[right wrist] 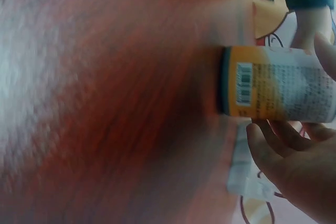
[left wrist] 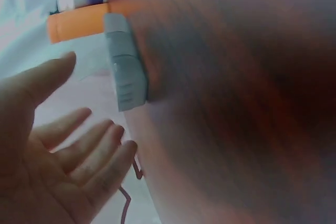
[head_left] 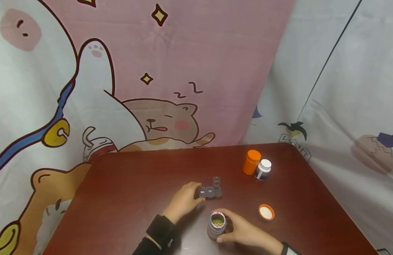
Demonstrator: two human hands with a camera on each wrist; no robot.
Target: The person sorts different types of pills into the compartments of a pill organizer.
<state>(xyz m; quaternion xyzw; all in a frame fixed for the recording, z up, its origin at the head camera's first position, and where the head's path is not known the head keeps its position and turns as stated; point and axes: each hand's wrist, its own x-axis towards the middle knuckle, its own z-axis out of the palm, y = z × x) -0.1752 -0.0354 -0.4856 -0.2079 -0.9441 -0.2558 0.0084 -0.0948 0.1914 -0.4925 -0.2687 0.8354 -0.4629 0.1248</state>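
My right hand (head_left: 238, 228) grips an uncapped supplement bottle (head_left: 214, 233), thumb on one side and fingers on the other. Greenish pieces (head_left: 218, 222) show through its foil-edged mouth. Its orange-and-white label with a barcode (right wrist: 244, 83) faces the right wrist camera. Beside a small grey pill organizer (head_left: 210, 192) is my left hand (head_left: 183, 200), thumb and fingers spread around its left end. The organizer's rightmost lid (head_left: 216, 181) stands up, while the other lids are down. In the left wrist view, a gap separates the loosely extended fingers (left wrist: 100, 140) from the organizer (left wrist: 126, 72).
An orange bottle (head_left: 251, 163) and a white-capped bottle (head_left: 262, 170) with a dark label stand together at the back right. To the right of the gripped bottle lies an orange-rimmed cap (head_left: 266, 212), white inside up. A printed cloth (head_left: 215, 53) hangs behind the brown table (head_left: 136, 177).
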